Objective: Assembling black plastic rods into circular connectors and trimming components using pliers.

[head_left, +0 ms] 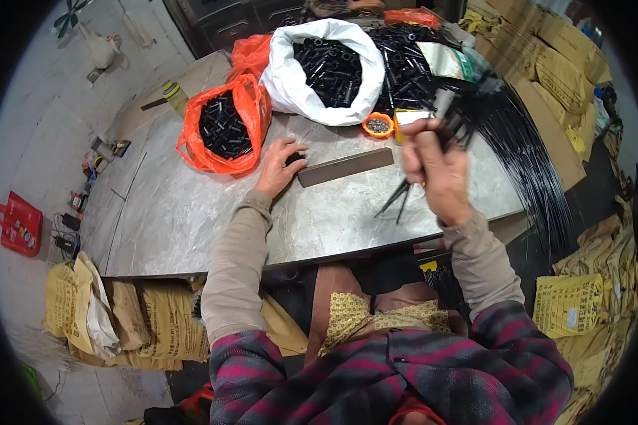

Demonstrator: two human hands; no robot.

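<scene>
My left hand [278, 168] rests on the grey tabletop with its fingers closed around a small black piece [295, 159]. That piece is by the left end of a long dark bar-shaped block [346, 167]. To the right of the block, my right hand [439, 170] is raised over the table and closed. Motion blurs dark shapes around its fingers. Two thin black prongs [395, 201] show below this hand, slanting toward the tabletop. The kind of thing they belong to cannot be made out.
An orange bag [261, 113] and a white sack [283, 85], both full of short black tubes, stand beyond the block. An orange dish [378, 126] holds small metal bits. Long black rods [535, 163] hang over the table's right edge. A bottle [174, 95] stands far left.
</scene>
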